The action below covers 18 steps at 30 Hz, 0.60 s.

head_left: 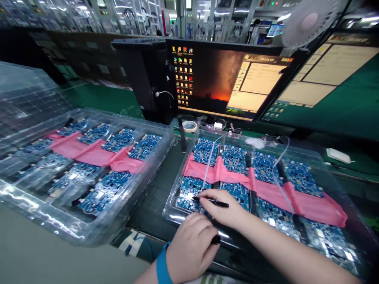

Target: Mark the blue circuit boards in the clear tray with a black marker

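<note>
My right hand [220,207] is shut on a black pen [217,203], whose tip rests over a blue circuit board [189,193]. That board lies in a clear plastic tray [169,211] with several similar boards, and a pink tape strip [260,185] runs across them. Just below, my left hand [191,248], with a blue wristband [162,266], grips a small black object [216,239], probably the pen's cap. Clear plastic covers the boards, and my hands hide part of the front row.
A second clear tray [89,230] of blue boards with pink tape [91,154] stands to the left on a dark mat [154,205]. Behind are a monitor [219,79], a tape roll [190,126], a white adapter [339,155] and a fan [309,21].
</note>
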Tool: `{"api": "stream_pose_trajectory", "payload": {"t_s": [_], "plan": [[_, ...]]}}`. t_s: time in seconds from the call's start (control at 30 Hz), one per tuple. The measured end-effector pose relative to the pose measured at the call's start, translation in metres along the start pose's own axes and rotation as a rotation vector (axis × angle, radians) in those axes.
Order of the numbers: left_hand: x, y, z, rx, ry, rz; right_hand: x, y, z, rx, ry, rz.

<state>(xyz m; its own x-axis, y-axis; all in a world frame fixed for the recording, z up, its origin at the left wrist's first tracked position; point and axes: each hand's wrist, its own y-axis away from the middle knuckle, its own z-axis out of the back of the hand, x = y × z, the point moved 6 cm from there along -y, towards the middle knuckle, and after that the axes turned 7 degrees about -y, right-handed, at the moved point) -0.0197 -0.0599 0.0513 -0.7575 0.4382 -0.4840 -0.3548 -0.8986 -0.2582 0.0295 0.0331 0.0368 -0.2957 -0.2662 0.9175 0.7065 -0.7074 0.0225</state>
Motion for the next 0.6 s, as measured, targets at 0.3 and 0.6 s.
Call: {"api": "stream_pose_trajectory", "payload": {"t_s": [0.3,0.6], "plan": [[0.006,0.003,-0.005,-0.008,-0.026,-0.036,0.000,-0.008,-0.006,0.011,0.213,0.020],[0.007,0.005,-0.006,0.013,-0.033,-0.036,-0.001,-0.012,-0.013,0.078,0.313,0.074]]}}
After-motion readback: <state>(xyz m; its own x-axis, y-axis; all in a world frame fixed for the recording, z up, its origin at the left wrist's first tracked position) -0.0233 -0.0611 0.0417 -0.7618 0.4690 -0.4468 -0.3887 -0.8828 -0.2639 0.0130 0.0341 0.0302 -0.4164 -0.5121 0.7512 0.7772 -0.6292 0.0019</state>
